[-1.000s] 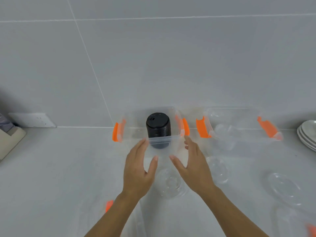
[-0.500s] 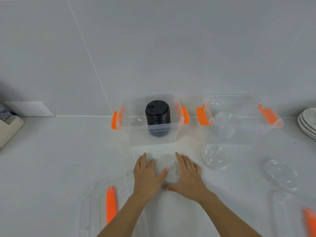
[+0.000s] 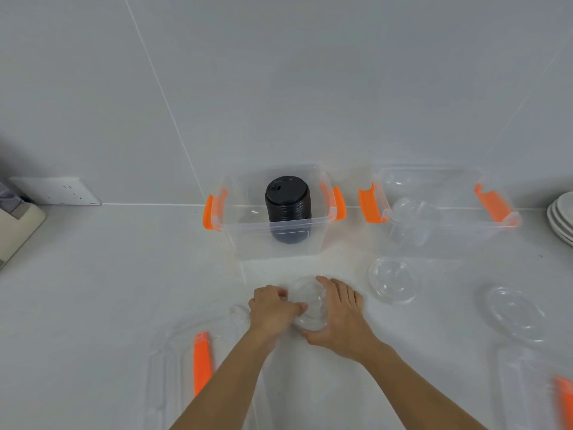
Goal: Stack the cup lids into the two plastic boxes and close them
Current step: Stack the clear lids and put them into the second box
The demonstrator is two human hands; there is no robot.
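Clear lid stack (image 3: 310, 305) between left grip (image 3: 273, 308) and right grip (image 3: 341, 318).

A wall socket (image 3: 59, 190) sits far left, stacked white plates (image 3: 562, 217) far right.

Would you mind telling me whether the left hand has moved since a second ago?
Yes. The left hand has drawn back from the left box toward the person, now cupping the clear lids with the right hand.
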